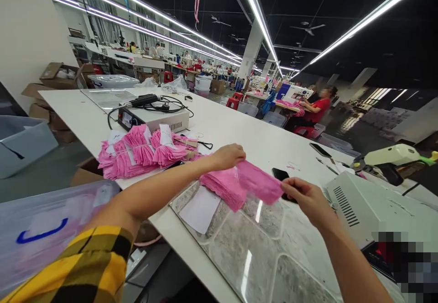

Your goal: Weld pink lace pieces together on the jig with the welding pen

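Observation:
A thin pink fabric piece (pixel 259 182) is stretched between my two hands above the table. My left hand (pixel 230 155) is closed on its upper left corner, knuckles up. Thumb and fingers of my right hand (pixel 306 197) pinch its right end. Just below and left of it lies a stack of pink fabric pieces (pixel 224 185), partly hidden by my left hand and the held piece. A white paper sheet (pixel 200 209) lies at the stack's front edge, on a clear glossy panel (pixel 246 243). Behind my right hand is a black phone (pixel 280 174).
Tied bundles of pink fabric (pixel 137 152) lie left, before a control box (pixel 160 122) with a corded black handheld tool (pixel 145 100). A pale machine housing (pixel 379 207) stands right. Plastic bins (pixel 41 230) flank the table's left edge. A person in red (pixel 318 109) sits at a sewing machine beyond.

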{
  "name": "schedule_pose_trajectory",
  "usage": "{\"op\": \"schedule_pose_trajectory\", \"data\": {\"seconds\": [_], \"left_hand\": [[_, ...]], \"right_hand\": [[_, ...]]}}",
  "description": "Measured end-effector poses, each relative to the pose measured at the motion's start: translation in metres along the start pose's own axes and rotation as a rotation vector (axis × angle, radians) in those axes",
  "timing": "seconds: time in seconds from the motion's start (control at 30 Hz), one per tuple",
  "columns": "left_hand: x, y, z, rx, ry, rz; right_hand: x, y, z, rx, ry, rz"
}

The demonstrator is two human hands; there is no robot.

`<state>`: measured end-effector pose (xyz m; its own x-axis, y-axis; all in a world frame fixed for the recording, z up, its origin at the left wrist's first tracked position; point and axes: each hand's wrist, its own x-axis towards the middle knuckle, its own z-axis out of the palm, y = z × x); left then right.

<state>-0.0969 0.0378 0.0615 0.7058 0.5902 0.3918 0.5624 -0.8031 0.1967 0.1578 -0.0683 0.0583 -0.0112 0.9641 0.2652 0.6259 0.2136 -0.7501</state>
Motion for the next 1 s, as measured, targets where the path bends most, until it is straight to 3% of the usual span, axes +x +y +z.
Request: {"op": "schedule_pose_trajectory", "data": {"seconds": [0.13, 0.3, 0.4, 0.67, 0.87, 1.0], "left_hand": [[-0.012, -0.038, -0.015, 0.031, 0.09, -0.066], [-0.073, -0.056, 0.004, 0.016, -0.002, -0.088], [-0.092, -0.056, 0.014, -0.019, -0.039, -0.09], [-0.094, -0.046, 0.004, -0.109, -0.05, -0.102], [-0.121, -0.011, -0.015, -0.153, -0.018, -0.162], [-0.146, 0.008, -0.028, -0.298, 0.082, -0.301]], "right_hand": [[0.041, -0.009, 0.031, -0.168, 0.155, -0.35], [0.016, 0.006, 0.095, -0.206, -0.044, -0.569], [0.001, 0.017, 0.112, -0.297, -0.091, -0.705], [-0.006, 0.002, 0.096, -0.346, -0.031, -0.762], [-0.042, -0.011, 0.145, -0.241, -0.207, -0.884], [-0.036, -0.018, 0.159, -0.043, -0.184, -0.835]]}}
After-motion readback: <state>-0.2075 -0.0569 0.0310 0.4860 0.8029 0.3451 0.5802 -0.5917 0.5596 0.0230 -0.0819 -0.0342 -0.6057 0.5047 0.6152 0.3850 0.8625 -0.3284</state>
